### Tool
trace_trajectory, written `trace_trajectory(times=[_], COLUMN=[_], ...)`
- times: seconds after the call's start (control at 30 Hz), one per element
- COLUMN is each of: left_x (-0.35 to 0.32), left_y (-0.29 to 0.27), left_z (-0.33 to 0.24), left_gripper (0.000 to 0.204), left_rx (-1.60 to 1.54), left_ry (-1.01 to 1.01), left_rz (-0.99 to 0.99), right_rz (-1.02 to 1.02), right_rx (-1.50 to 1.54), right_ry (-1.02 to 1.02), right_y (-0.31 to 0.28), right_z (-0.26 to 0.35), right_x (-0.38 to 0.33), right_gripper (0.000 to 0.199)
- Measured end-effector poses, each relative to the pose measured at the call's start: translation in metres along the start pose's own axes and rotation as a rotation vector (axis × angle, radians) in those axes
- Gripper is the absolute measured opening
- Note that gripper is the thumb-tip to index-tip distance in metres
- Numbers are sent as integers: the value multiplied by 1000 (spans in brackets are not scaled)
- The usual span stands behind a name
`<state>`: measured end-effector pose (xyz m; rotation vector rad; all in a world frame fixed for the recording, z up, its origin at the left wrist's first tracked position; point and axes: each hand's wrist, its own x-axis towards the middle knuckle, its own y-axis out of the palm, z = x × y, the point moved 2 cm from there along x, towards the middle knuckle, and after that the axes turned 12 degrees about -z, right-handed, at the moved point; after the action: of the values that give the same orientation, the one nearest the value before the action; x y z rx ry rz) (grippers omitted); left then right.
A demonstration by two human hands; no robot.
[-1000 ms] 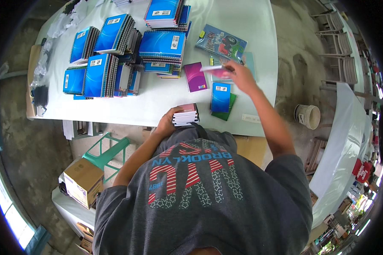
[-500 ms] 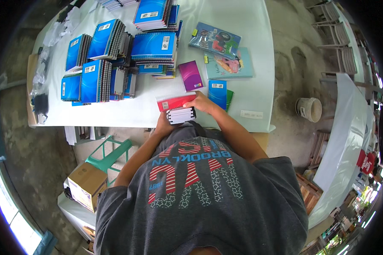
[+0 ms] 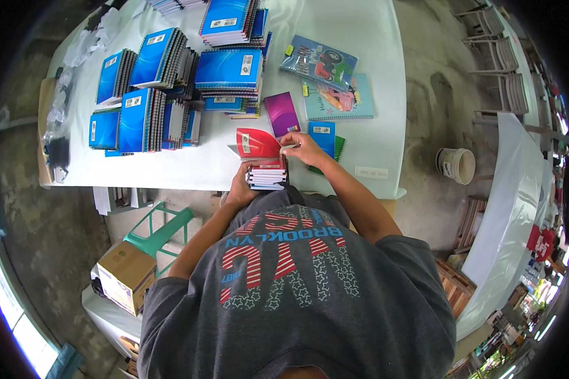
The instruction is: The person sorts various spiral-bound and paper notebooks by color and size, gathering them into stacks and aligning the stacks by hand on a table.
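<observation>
A person in a dark grey printed T-shirt [image 3: 297, 335] works at a white-covered table [image 3: 202, 167], a red notebook [image 3: 257, 142] in hand at the near edge, its cover bowed upward. The right hand [image 3: 303, 150] pinches the notebook's right side between thumb and fingers. The left hand [image 3: 239, 187] curls around the left side of a stack of small notebooks [image 3: 267, 179], directly below the red one, its far fingertips hidden from view.

Just beyond lies a purple notebook [image 3: 282, 114]; beside the right hand, a small blue notebook [image 3: 322, 137] partly covers a green notebook [image 3: 339, 150]. Farther back, a tractor-cover spiral notebook [image 3: 321, 63] overlaps a teal spiral notebook [image 3: 341, 101] with a pink illustration. Piles of blue spiral notebooks [image 3: 142, 117] fill the table's left half, some leaning on one another, while a pale paper strip [image 3: 371, 172] lies near the right corner.

On the person's left, below the tabletop, a green plastic stool [image 3: 161, 230] stands near a cardboard box [image 3: 128, 268]. Across the concrete floor to the right are a white bucket [image 3: 456, 165] and, farther off, a row of chairs [image 3: 509, 91].
</observation>
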<state>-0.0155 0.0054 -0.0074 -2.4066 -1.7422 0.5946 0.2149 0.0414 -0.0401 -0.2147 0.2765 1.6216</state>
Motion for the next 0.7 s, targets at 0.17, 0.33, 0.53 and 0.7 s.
trace_trajectory(times=[0.17, 0.33, 0.53, 0.7], left_x=[3, 8, -1, 1], left_y=[-1, -2, -6, -5], left_z=[4, -6, -10, -7], left_gripper=[70, 75, 81, 82], left_rx=[129, 193, 178, 165], left_ry=[266, 230, 136, 149], left_rz=[-102, -15, -20, -5], right_rz=[122, 308, -451, 121], right_rx=[47, -437, -765, -999], right_ry=[142, 182, -476, -208], right_y=[16, 22, 37, 52], right_z=[1, -21, 17, -1], right_x=[8, 22, 29, 51], right_gripper=[37, 47, 39, 82])
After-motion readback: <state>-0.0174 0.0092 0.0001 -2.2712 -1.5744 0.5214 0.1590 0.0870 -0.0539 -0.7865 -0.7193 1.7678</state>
